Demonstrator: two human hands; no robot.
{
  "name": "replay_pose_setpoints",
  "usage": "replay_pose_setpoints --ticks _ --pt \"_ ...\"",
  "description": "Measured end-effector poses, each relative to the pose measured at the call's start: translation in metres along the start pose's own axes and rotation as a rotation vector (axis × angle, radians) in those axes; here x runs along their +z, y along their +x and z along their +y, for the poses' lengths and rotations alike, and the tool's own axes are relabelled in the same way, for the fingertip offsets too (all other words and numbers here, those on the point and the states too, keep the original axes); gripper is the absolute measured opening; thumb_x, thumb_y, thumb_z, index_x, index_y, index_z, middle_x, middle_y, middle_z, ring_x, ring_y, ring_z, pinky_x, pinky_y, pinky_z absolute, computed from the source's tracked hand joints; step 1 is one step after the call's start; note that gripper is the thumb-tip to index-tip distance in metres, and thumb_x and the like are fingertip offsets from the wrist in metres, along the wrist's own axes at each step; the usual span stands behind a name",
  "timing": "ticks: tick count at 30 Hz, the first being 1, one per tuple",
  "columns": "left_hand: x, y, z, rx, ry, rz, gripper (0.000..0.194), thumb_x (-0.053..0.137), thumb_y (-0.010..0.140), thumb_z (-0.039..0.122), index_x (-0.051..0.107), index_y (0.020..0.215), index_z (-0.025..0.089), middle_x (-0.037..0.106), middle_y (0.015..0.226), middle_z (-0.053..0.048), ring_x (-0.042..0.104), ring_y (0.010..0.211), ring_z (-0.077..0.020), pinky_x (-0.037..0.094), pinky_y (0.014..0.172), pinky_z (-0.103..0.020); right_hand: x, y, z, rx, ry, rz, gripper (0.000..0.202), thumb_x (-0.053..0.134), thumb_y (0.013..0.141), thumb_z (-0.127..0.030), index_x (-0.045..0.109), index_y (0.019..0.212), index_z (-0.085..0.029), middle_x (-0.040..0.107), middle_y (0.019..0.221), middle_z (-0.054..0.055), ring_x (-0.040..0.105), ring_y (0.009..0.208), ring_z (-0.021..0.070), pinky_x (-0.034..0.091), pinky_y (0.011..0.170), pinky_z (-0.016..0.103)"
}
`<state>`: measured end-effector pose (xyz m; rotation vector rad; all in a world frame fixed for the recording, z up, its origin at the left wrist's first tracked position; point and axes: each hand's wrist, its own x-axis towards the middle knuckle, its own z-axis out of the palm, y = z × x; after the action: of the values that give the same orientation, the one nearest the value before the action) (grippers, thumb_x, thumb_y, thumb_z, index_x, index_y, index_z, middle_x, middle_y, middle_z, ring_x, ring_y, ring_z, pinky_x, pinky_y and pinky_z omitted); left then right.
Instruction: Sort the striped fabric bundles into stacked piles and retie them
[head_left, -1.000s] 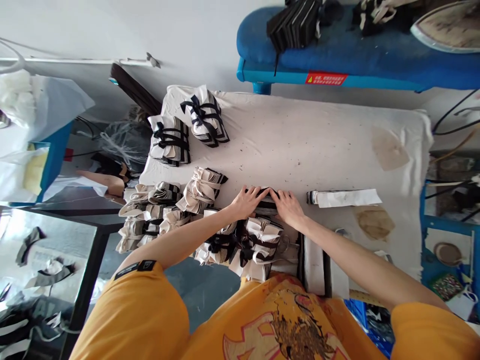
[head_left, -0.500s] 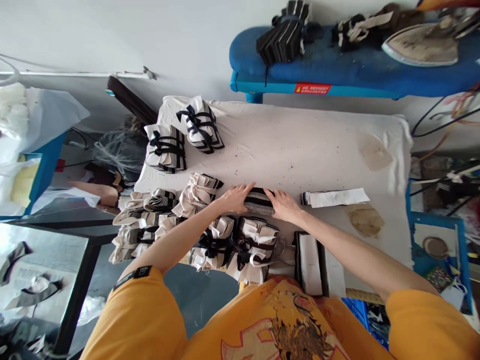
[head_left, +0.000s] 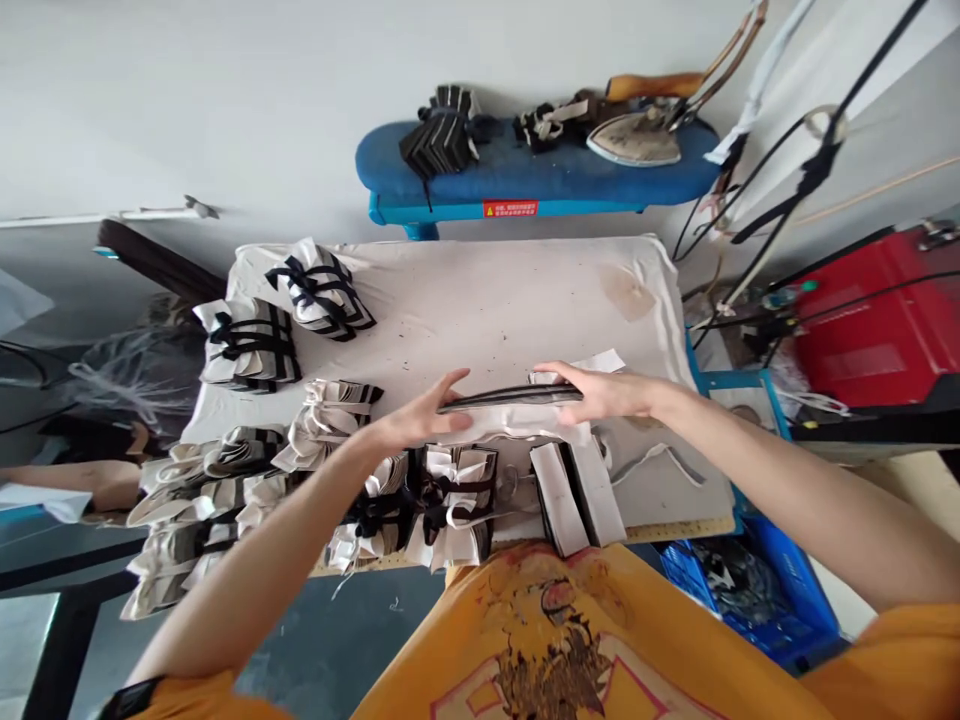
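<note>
My left hand (head_left: pixel 429 412) grips the left end of a flat stack of fabric strips (head_left: pixel 517 418), thumb on one side and fingers on the other. My right hand (head_left: pixel 600 390) holds the opposite end the same way. The stack is tilted on its long edge, its dark layered edge upward and its pale face toward me. Whether its lower edge touches the table is unclear. Just beyond my right hand lies another strip stack (head_left: pixel 606 360), partly hidden. Two more stacks, a left one (head_left: pixel 556 500) and a right one (head_left: pixel 598 492), lie side by side near the front edge.
Tied fabric bundles stand on the cloth-covered table (head_left: pixel 465 300): a black-tied pair (head_left: pixel 251 345) at the back left and several (head_left: pixel 457 500) along the front. An iron (head_left: pixel 637 138) rests on a blue pressing arm (head_left: pixel 510 185) behind. Another person's forearm (head_left: pixel 71 485) shows at left.
The strip stack, lying flat under my hands before, is now tilted up between them with its pale side showing. My grip has spread to its two ends. The view has swung to the right.
</note>
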<state>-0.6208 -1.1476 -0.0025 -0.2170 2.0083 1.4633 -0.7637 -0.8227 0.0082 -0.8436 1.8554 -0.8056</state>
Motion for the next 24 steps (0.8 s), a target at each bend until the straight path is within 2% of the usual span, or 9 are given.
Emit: replay_pose_setpoints --ticks 3,5,8,10,13,16,20,24 --pt "0.064 0.027 0.000 -0.031 -0.215 0.060 0.116 0.076 0.073 0.069 0.022 0.166 0.025 0.040 0.163 -0.021 0.044 0.147 -0.0417 0.044 0.115 -0.055 0.005 -0.052 0.040 0.170 0.222 0.123 0.088 0.075 0.083 -0.054 0.039 0.161 -0.033 0.057 0.147 0.012 0.059 0.132 0.0351 0.056 0.099 0.048" --pt "0.102 0.048 -0.003 -0.045 -0.371 0.128 0.114 0.078 0.076 0.066 0.023 0.166 0.024 0.040 0.163 -0.020 0.039 0.150 -0.0408 0.040 0.118 -0.053 0.011 -0.071 0.072 0.245 0.383 0.253 0.089 0.075 0.081 -0.054 0.041 0.159 -0.032 0.061 0.142 0.012 0.064 0.124 0.0347 0.057 0.097 0.050" --pt "0.145 0.078 -0.011 -0.107 -0.537 0.170 0.116 0.083 0.076 0.062 0.022 0.166 0.022 0.043 0.160 -0.022 0.047 0.145 -0.0387 0.043 0.115 -0.050 0.023 -0.079 0.120 0.326 0.615 0.457 0.094 0.080 0.074 -0.049 0.042 0.158 -0.030 0.067 0.132 0.011 0.067 0.116 0.0329 0.056 0.098 0.052" --pt "0.163 0.095 -0.017 -0.158 -0.602 0.193 0.120 0.088 0.073 0.059 0.021 0.166 0.022 0.049 0.156 -0.022 0.053 0.139 -0.0378 0.048 0.109 -0.047 0.033 -0.075 0.148 0.364 0.719 0.558 0.096 0.084 0.069 -0.047 0.046 0.155 -0.028 0.069 0.128 0.010 0.067 0.115 0.0329 0.056 0.100 0.053" --pt "0.175 0.116 -0.026 -0.205 -0.640 0.240 0.121 0.091 0.071 0.054 0.022 0.165 0.023 0.059 0.148 -0.020 0.057 0.136 -0.0367 0.051 0.103 -0.044 0.046 -0.060 0.181 0.350 0.789 0.627 0.093 0.083 0.066 -0.047 0.048 0.150 -0.026 0.071 0.124 0.010 0.069 0.114 0.0320 0.056 0.100 0.053" --pt "0.176 0.136 -0.034 -0.219 -0.641 0.287 0.117 0.090 0.073 0.052 0.022 0.164 0.026 0.060 0.148 -0.018 0.058 0.136 -0.0343 0.050 0.103 -0.044 0.050 -0.038 0.202 0.263 0.829 0.666 0.085 0.080 0.067 -0.047 0.050 0.144 -0.027 0.074 0.121 0.008 0.070 0.116 0.0286 0.056 0.103 0.050" --pt "0.176 0.163 -0.041 -0.223 -0.638 0.374 0.113 0.089 0.075 0.052 0.022 0.163 0.029 0.057 0.151 -0.016 0.057 0.137 -0.0317 0.051 0.100 -0.040 0.045 -0.010 0.215 0.153 0.856 0.704 0.074 0.078 0.067 -0.048 0.056 0.134 -0.027 0.075 0.121 0.006 0.070 0.116 0.0274 0.054 0.106 0.048" --pt "0.180 0.177 -0.046 -0.211 -0.637 0.447 0.111 0.085 0.078 0.055 0.021 0.164 0.024 0.057 0.151 -0.019 0.057 0.137 -0.0324 0.053 0.096 -0.037 0.043 0.003 0.218 0.098 0.867 0.748 0.065 0.072 0.070 -0.050 0.058 0.128 -0.025 0.075 0.122 0.005 0.070 0.116 0.0259 0.052 0.109 0.047"
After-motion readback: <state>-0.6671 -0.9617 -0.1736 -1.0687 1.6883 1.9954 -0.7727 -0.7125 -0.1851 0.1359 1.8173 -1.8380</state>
